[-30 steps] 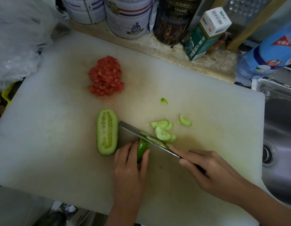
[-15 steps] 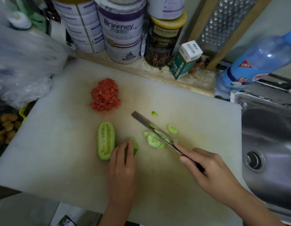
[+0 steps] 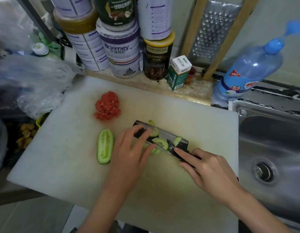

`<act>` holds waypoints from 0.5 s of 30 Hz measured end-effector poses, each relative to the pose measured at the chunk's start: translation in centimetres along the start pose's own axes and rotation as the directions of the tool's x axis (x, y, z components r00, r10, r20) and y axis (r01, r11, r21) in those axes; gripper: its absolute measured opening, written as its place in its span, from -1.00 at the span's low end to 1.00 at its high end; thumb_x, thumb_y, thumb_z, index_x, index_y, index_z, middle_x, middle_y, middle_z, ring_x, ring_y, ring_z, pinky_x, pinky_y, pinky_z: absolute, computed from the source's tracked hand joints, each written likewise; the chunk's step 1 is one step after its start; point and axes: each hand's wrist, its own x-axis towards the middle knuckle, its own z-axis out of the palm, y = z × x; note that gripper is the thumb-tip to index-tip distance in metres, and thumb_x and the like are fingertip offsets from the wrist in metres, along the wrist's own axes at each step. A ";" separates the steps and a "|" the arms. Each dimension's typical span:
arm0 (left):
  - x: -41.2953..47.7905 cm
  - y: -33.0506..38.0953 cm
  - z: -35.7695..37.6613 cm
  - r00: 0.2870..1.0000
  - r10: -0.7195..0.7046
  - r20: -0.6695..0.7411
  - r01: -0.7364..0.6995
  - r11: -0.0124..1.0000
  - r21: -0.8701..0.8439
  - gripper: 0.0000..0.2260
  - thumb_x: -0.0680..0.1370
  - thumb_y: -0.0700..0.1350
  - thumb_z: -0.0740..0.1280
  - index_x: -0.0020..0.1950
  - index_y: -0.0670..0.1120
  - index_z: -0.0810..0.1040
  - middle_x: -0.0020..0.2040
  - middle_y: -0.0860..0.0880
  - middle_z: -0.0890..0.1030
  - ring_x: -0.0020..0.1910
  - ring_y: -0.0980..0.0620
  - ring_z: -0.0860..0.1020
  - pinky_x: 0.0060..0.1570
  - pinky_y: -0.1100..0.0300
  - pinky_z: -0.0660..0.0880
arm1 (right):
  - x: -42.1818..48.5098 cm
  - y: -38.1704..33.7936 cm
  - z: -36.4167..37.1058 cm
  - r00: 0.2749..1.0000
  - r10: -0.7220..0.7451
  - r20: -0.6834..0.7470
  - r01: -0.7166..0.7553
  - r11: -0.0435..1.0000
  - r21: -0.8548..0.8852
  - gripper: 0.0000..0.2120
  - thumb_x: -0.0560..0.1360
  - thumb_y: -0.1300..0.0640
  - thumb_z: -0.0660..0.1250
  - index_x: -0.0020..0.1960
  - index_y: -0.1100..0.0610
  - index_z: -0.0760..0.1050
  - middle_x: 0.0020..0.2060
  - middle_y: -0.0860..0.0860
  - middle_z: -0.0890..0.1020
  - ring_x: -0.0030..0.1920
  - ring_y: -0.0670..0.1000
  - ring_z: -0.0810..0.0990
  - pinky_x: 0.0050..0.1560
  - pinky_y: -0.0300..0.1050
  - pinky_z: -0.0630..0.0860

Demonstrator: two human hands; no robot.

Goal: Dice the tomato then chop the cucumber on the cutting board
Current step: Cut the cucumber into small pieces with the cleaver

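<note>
**A:** What's different from half a second back?

**B:** The knife (image 3: 165, 135) is no longer edge-down among the cucumber slices (image 3: 161, 143). Its flat now faces up with several slices lying on it. The left hand (image 3: 129, 152) has moved from the board to the blade.

**A:** Meaning?

**B:** I'd judge one half is sliced, and the slices are being gathered or wiped off. The diced tomato (image 3: 107, 108) sits heaped at the far side of the cutting board (image 3: 204, 125). The other cucumber half (image 3: 104, 147) lies cut face up, just left of the left hand, still whole.

**A:** And the hands?

**B:** The left fingers (image 3: 139, 131) lie straight and together across the blade's far end, with the thumb at its near edge. The right hand (image 3: 208, 167) curls round the handle, forefinger stretched along the blade.
</note>
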 end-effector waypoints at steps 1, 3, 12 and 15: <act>1.0 0.0 0.1 0.995 0.065 0.078 -0.064 0.998 -0.013 -0.67 0.57 0.02 0.32 0.20 -0.17 0.62 0.22 -0.18 0.55 0.14 -0.16 0.51 0.15 0.05 0.46 | 0.0 0.2 -0.1 1.000 -0.018 -0.002 0.018 1.000 -0.011 -0.63 0.56 -0.10 0.12 0.26 -0.03 0.55 -0.36 -0.01 0.50 -0.49 0.06 0.48 -0.57 -0.13 0.42; 2.2 0.1 0.3 0.951 0.212 0.225 -0.215 0.977 -0.010 -0.67 0.56 0.07 0.29 0.16 -0.12 0.64 0.25 -0.17 0.54 0.17 -0.18 0.51 0.07 -0.02 0.51 | 0.0 0.7 -0.5 0.999 -0.053 -0.008 0.053 0.998 -0.034 -0.62 0.56 -0.10 0.11 0.25 -0.01 0.55 -0.36 -0.01 0.50 -0.48 0.06 0.49 -0.58 -0.11 0.43; 2.7 2.1 0.8 0.865 0.391 0.314 -0.417 0.909 0.016 -0.84 0.52 -0.17 0.36 0.07 -0.14 0.64 0.00 -0.06 0.63 -0.07 -0.07 0.58 -0.17 0.04 0.55 | -0.1 2.9 -2.4 0.985 -0.170 -0.022 0.167 0.982 -0.093 -0.61 0.52 -0.08 0.12 0.21 0.00 0.58 -0.39 -0.01 0.49 -0.49 0.05 0.48 -0.59 -0.15 0.39; 2.5 2.5 0.6 0.894 0.332 0.301 -0.345 0.939 -0.013 -0.86 0.52 -0.17 0.38 0.03 -0.16 0.66 -0.03 -0.06 0.64 -0.12 -0.08 0.59 -0.24 0.06 0.57 | -0.2 3.3 -2.7 0.984 -0.178 -0.021 0.175 0.980 -0.091 -0.60 0.53 -0.08 0.11 0.21 0.01 0.58 -0.39 -0.02 0.49 -0.49 0.03 0.48 -0.59 -0.16 0.38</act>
